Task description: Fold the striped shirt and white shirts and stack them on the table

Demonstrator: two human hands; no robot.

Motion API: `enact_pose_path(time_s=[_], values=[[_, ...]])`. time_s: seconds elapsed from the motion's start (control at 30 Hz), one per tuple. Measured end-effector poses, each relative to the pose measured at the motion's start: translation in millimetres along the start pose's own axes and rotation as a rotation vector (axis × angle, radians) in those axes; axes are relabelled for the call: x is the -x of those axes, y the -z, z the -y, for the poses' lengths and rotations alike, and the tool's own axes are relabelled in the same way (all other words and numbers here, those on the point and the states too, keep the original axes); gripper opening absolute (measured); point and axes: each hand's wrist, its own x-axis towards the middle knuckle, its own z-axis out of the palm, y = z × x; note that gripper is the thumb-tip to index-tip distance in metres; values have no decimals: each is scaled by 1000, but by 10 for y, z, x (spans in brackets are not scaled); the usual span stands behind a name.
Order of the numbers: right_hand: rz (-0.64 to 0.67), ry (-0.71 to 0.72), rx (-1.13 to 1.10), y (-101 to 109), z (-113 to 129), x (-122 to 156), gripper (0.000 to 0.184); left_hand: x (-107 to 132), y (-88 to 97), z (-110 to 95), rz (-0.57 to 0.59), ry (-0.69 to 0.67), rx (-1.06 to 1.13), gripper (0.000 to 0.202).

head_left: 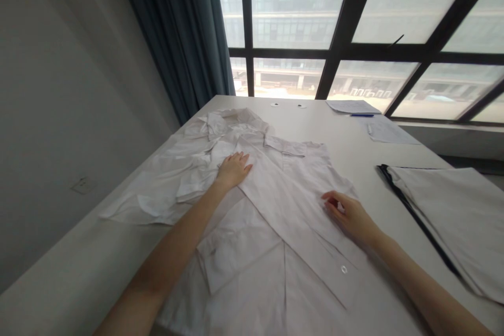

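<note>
A white long-sleeved shirt [271, 194] lies spread over the table, one sleeve laid slantwise across its body. My left hand [234, 169] rests palm down on the cloth near the upper middle, fingers stretched out and holding nothing. Near the shirt's right edge is my right hand [348, 215], its fingers loosely curled and the tips apart. I see nothing between them, and cannot tell whether they touch the fabric. More rumpled white cloth [157, 184] spreads out on the left, with a bunched part [236, 118] at the far end.
A folded white cloth with a dark edge [452, 210] lies at the right of the white table [378, 147]. Papers [352, 106] and a blue pen [361, 115] sit at the far right. Beyond the table are a window and a blue curtain [192, 26]; a wall stands left.
</note>
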Motion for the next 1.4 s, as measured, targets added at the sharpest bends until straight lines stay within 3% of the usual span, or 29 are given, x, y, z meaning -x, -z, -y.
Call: enact_pose_path(time_s=[0.13,0.3,0.5,0.63,0.87,1.13,1.4], values=[[183,-24,-81,44,137,34,24,120,-48,164,-44,-21,43,49],[274,-58,-97,89,139,111,30,107,-54,309,-126,37,125,43],[355,-100,-122,159,99,157,29,106,51,396,-223,295,86,32],[376,-112,-132,170,93,151,28,116,94,446,-178,413,76,29],[382,-126,-127,210,125,150,28,101,229,479,-46,411,187,26],[424,-150,-166,218,98,144,29,74,256,529,-117,425,372,18],[497,-173,-155,245,103,137,29,139,137,538,-227,357,149,18]])
